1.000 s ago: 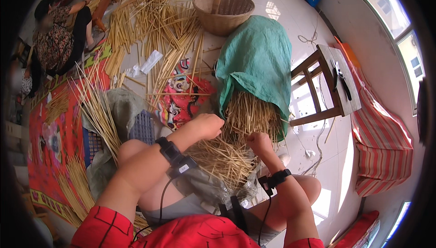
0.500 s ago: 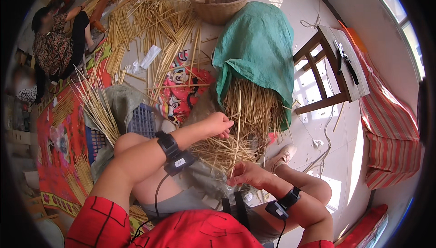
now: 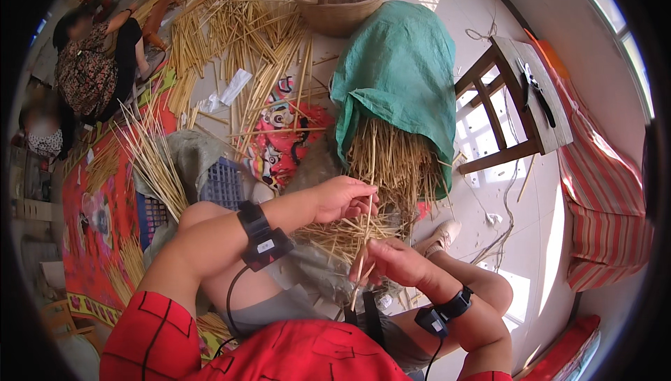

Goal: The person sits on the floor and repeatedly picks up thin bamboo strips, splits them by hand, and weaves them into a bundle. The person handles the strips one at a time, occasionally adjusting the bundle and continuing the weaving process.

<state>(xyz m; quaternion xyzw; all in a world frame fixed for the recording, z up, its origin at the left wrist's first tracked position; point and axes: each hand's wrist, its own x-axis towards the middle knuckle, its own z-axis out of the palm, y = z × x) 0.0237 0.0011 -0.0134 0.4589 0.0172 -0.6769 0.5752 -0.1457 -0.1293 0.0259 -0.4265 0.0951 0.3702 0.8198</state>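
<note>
One thin straw stalk (image 3: 368, 222) runs between my two hands, in front of the bundle. My left hand (image 3: 344, 199) pinches its upper part with thumb and fingers. Lower down, my right hand (image 3: 400, 262) has its fingers closed around the stalk, whose end pokes out below toward my lap. Behind the hands a thick bundle of straw (image 3: 395, 161) sticks out of a green woven sack (image 3: 395, 67). Cut straw bits (image 3: 328, 241) lie in a loose heap under my hands.
At my left, a blue plastic crate (image 3: 222, 184) stands beside upright pale stalks (image 3: 155, 161). Many stalks (image 3: 237, 25) cover the far floor near a wicker basket (image 3: 335, 0). Right stands a wooden stool (image 3: 517, 94) with pliers-like cutters (image 3: 535, 94). Another person (image 3: 91, 67) sits far left.
My left hand has shifted slightly right along with the stalk. My right hand is a little higher, and more of the stalk's lower end now extends beneath it.
</note>
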